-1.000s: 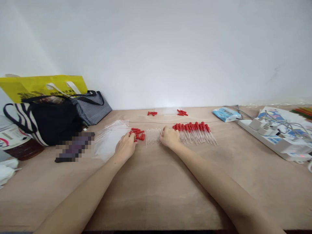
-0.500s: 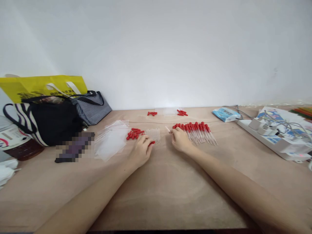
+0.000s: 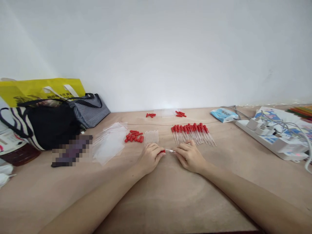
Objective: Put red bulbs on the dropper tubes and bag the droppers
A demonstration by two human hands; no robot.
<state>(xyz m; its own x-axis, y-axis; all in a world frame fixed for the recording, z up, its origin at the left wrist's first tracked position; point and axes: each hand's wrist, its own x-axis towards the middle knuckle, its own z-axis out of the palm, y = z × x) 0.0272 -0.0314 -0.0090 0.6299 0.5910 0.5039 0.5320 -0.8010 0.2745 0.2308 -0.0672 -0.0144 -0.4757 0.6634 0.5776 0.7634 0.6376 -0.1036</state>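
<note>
Near the far left corner of the worktop (image 3: 156,201) stand a black bag (image 3: 56,125) and a striped bag (image 3: 91,111). Further right, a spread of clear plastic bags (image 3: 108,148) lies flat; if my left forearm swept wide, it could drag them out of their pile.

Next come the loose red caps (image 3: 134,136), heaped just beside a row of bare tubes (image 3: 151,137). The caps are rounded, so a knock from my left knuckles could set some rolling, and the same brush could skew the row.

My left hand (image 3: 150,159) sits between that row and the near edge, fingers pinched narrow around one red cap (image 3: 163,151), mostly hidden in my grip. In line with it is a thin clear tube (image 3: 170,150), its other end between the closed fingertips of my right hand (image 3: 191,158). Whether the tube is inside the cap, I cannot tell. Pushed at a slant, it could slip off the cap's mouth; gripped too hard, so slender a piece might crack.

Just beyond my right hand, toward the far edge, lie the capped tubes (image 3: 192,131), packed and overlapping. Lifting my knuckles carelessly could scatter the nearest tips.

Toward the right edge, a power strip (image 3: 270,143) trails cables (image 3: 302,138) that a wide elbow might snag.
</note>
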